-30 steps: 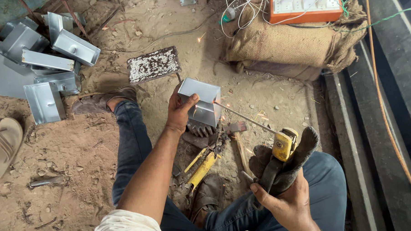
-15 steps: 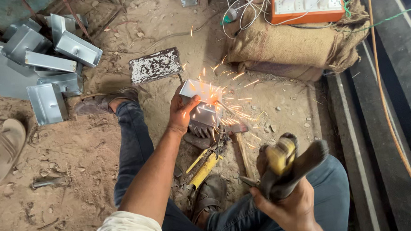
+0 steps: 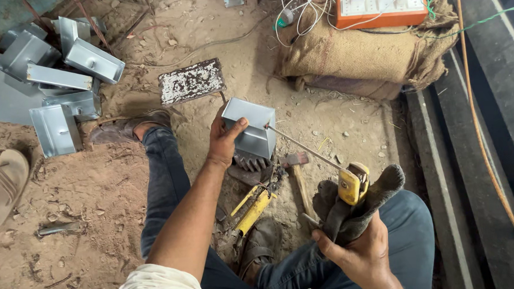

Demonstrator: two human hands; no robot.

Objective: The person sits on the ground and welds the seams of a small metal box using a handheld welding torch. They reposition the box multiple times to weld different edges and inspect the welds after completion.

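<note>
My left hand [image 3: 224,141] grips a folded grey sheet-metal box [image 3: 249,127], holding it on a toothed metal block [image 3: 251,168] on the sandy ground. My right hand [image 3: 360,249] holds a yellow welding electrode holder [image 3: 353,183] wrapped in a dark glove or cloth [image 3: 344,208]. The thin welding rod [image 3: 302,144] runs from the holder up to the box's right side, its tip touching the metal. No sparks show now.
A pile of similar grey metal boxes [image 3: 55,72] lies at the upper left. A spattered dark plate [image 3: 191,81], a hammer [image 3: 296,171], a yellow tool [image 3: 252,207], a burlap sack [image 3: 367,52] with an orange socket board [image 3: 380,6], and a sandal [image 3: 5,187] surround me.
Half a second ago sparks flew at the box as the rod struck it. The sparks have stopped; the rod tip rests against the box, both hands nearly still.
</note>
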